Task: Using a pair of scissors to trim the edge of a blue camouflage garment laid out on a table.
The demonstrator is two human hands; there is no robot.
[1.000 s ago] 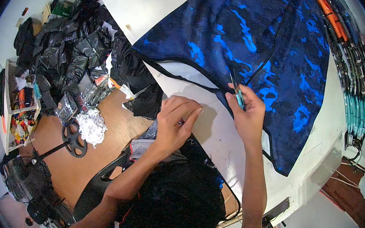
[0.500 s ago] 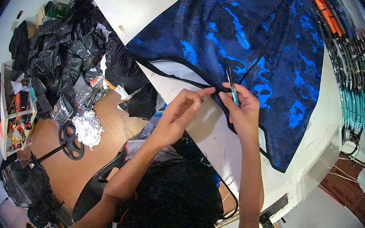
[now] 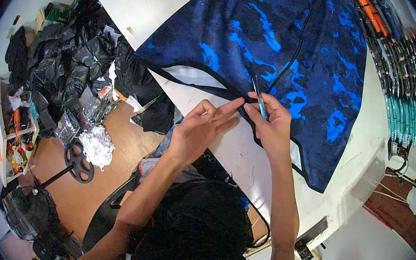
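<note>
1. My left hand (image 3: pixel 198 131) pinches the black trim of the blue patterned fabric (image 3: pixel 283 51) lying on the white table (image 3: pixel 145 5).
2. My right hand (image 3: pixel 269 124) clamps a thin teal tool (image 3: pixel 258 95) at the same edge.

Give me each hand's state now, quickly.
Left hand: pinching the blue patterned fabric garment's black edge.
Right hand: closed on a slim teal tool.
</note>
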